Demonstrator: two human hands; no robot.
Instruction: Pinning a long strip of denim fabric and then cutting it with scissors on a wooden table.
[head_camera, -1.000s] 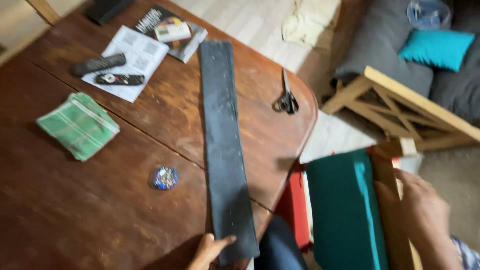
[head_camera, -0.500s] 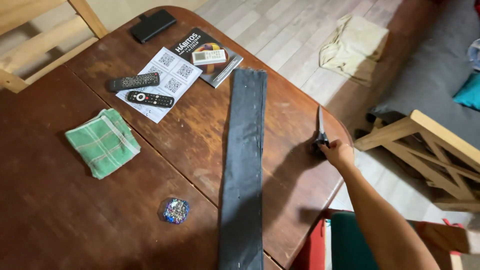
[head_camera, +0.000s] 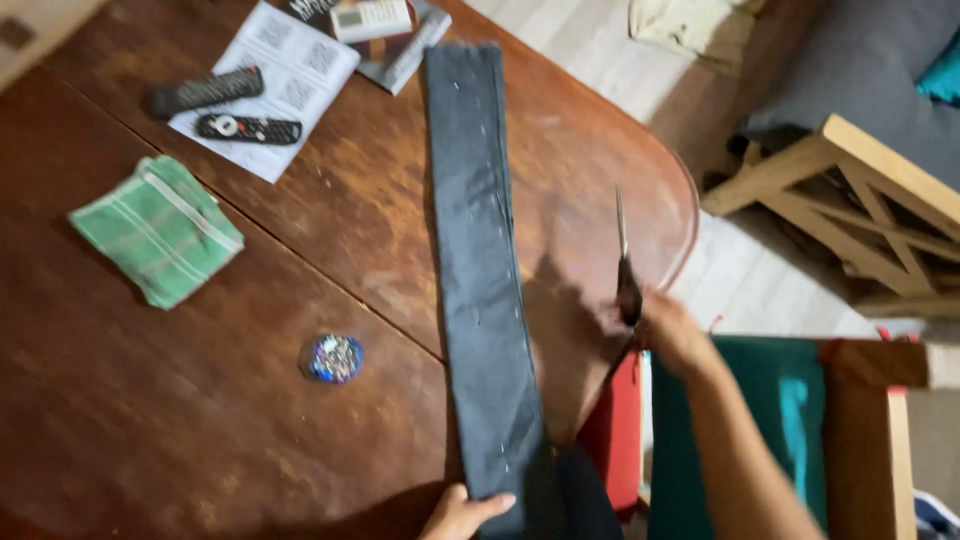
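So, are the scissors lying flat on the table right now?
No, the right hand holds the scissors by their handles, blades pointing away, above the table.

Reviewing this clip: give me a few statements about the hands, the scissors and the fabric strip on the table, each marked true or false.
1. The right hand holds the scissors. True.
2. The scissors' blades point toward the person. False: they point away, toward the far end of the table.
3. The left hand rests on the near end of the dark fabric strip. True.
4. The green checked cloth lies on top of the strip. False: it lies apart, to the strip's left.
5. Two remote controls lie by the white sheet of paper at the far side. True.
6. The small round shiny thing sits to the right of the strip. False: it is to the left.
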